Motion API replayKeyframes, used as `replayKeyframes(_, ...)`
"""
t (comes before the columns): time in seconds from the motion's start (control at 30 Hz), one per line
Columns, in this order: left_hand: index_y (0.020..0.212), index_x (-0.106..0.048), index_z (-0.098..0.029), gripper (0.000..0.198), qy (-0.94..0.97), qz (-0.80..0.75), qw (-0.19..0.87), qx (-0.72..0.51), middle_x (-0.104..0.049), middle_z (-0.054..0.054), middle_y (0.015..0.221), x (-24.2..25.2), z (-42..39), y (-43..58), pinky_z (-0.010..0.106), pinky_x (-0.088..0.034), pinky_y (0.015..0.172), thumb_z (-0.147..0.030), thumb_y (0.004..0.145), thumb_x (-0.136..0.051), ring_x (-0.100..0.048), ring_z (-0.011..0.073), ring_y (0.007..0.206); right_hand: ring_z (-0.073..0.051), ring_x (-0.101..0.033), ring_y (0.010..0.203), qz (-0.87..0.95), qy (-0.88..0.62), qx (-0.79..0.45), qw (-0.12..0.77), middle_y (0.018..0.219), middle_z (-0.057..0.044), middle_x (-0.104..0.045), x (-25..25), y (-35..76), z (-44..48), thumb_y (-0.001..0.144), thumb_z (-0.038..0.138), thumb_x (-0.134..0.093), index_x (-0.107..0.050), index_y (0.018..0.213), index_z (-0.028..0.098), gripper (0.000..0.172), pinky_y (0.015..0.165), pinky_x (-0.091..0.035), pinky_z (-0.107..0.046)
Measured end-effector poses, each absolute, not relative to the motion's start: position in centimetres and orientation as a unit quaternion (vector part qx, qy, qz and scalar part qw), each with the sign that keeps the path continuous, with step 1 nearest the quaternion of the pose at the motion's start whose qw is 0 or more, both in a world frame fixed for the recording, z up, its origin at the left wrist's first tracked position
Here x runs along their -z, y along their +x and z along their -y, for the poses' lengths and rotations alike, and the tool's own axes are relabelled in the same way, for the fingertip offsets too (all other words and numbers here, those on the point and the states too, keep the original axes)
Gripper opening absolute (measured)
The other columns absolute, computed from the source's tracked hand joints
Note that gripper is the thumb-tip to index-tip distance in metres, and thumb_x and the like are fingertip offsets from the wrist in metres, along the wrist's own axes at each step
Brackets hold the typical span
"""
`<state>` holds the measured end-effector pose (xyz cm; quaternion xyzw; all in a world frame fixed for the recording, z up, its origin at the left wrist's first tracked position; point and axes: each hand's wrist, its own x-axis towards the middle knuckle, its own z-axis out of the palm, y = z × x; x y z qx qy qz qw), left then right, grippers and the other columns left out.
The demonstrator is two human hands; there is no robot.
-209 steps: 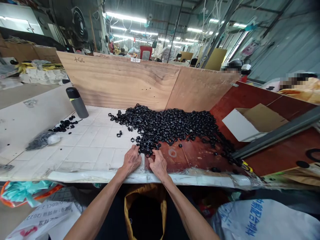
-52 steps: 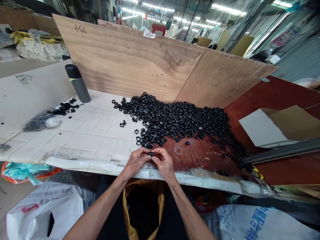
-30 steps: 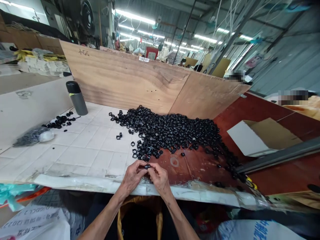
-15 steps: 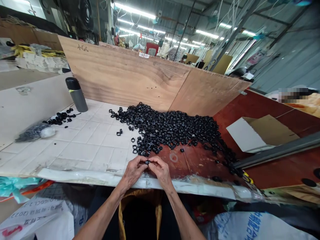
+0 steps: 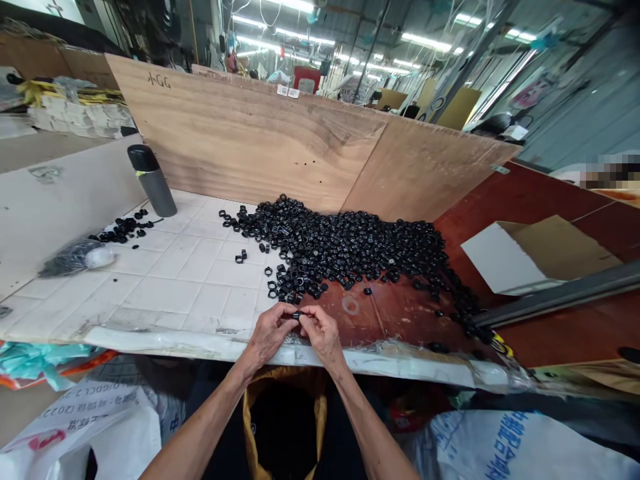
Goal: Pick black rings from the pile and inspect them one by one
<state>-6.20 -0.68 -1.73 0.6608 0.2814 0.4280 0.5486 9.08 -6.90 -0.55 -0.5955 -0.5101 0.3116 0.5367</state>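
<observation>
At the table's near edge, my left hand [image 5: 267,333] and my right hand [image 5: 323,333] meet fingertip to fingertip, both pinched on one small black ring [image 5: 297,315]. Just beyond them a large heap of black rings [image 5: 350,250] spreads across the white tiled top [image 5: 175,287] and the red-brown board [image 5: 400,313]. Several loose rings lie at the heap's near left fringe, closest to my left hand.
A grey flask with a black cap [image 5: 149,180] stands at the back left beside a small cluster of rings [image 5: 123,230] and a clear bag of parts [image 5: 75,257]. Plywood walls [image 5: 280,147] close the back. A yellow-lined sack [image 5: 285,427] hangs open below the edge. An open cardboard box [image 5: 535,257] sits right.
Seven seconds ago both hands lay in the heap's near edge; since then they hold one ring pinched between them. Over the last second only the camera view shifted slightly.
</observation>
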Motion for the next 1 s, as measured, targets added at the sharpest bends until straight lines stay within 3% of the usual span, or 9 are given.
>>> replayKeyframes(0.1, 0.101, -0.070, -0.019, 0.013, 0.699, -0.277, 0.491, -0.440, -0.072, 0.007, 0.105, 1.8, 0.7, -6.2, 0.032, -0.055, 0.089, -0.020, 0.089, -0.065, -0.069, 0.0191, 0.097, -0.012, -0.055, 0.045, 0.513, -0.605, -0.320, 0.518, 0.050, 0.005, -0.056, 0.5, 9.1, 6.8, 0.092, 0.040, -0.059, -0.064, 0.093, 0.019, 0.022, 0.050, -0.047, -0.022)
replayKeyframes(0.27, 0.101, -0.071, -0.021, 0.015, 0.720, -0.269, 0.454, -0.450, -0.071, 0.007, 0.105, 1.4, 0.7, -6.4, 0.034, -0.054, 0.092, -0.017, 0.088, -0.064, -0.069, 0.0187, 0.099, -0.011, -0.049, 0.039, 0.522, -0.611, -0.321, 0.500, 0.046, 0.007, -0.051, 0.6, 8.9, 6.6, 0.097, 0.044, -0.052, -0.061, 0.084, 0.020, 0.028, 0.045, -0.042, -0.021)
replayKeyframes(0.47, 0.089, -0.075, -0.016, 0.017, 0.626, -0.295, 0.560, -0.455, -0.070, 0.010, 0.105, 1.0, 0.2, -6.6, 0.033, -0.057, 0.087, -0.032, 0.082, -0.076, -0.069, 0.0210, 0.099, -0.013, -0.061, 0.050, 0.544, -0.588, -0.286, 0.526, 0.058, 0.003, -0.061, 0.6, 8.8, 6.7, 0.094, 0.039, -0.057, -0.065, 0.097, 0.019, 0.022, 0.055, -0.051, -0.023)
replayKeyframes(0.67, 0.104, -0.071, -0.014, 0.036, 0.539, -0.316, 0.688, -0.370, -0.076, 0.008, 0.096, 0.7, -0.1, -6.7, 0.031, -0.058, 0.081, -0.038, 0.078, -0.079, -0.071, 0.0183, 0.083, -0.016, -0.068, 0.061, 0.541, -0.579, -0.284, 0.540, 0.076, -0.001, -0.069, 0.8, 8.9, 7.0, 0.092, 0.038, -0.061, -0.066, 0.104, 0.020, 0.022, 0.062, -0.057, -0.027)
replayKeyframes(0.87, 0.106, -0.068, -0.015, 0.030, 0.580, -0.308, 0.642, -0.396, -0.075, 0.007, 0.095, 1.1, 0.6, -6.5, 0.030, -0.059, 0.077, -0.033, 0.083, -0.074, -0.072, 0.0180, 0.080, -0.013, -0.054, 0.047, 0.554, -0.609, -0.268, 0.500, 0.054, 0.005, -0.056, 0.6, 8.8, 6.9, 0.096, 0.038, -0.055, -0.063, 0.096, 0.019, 0.020, 0.051, -0.047, -0.023)
replayKeyframes(1.0, 0.108, -0.067, -0.018, 0.024, 0.633, -0.311, 0.566, -0.427, -0.072, 0.007, 0.106, 1.3, 0.9, -6.5, 0.031, -0.058, 0.083, -0.027, 0.086, -0.070, -0.071, 0.0181, 0.087, -0.012, -0.049, 0.053, 0.588, -0.619, -0.221, 0.471, 0.057, 0.003, -0.053, 0.3, 8.9, 6.7, 0.097, 0.038, -0.050, -0.056, 0.073, 0.021, 0.031, 0.055, -0.041, -0.023)
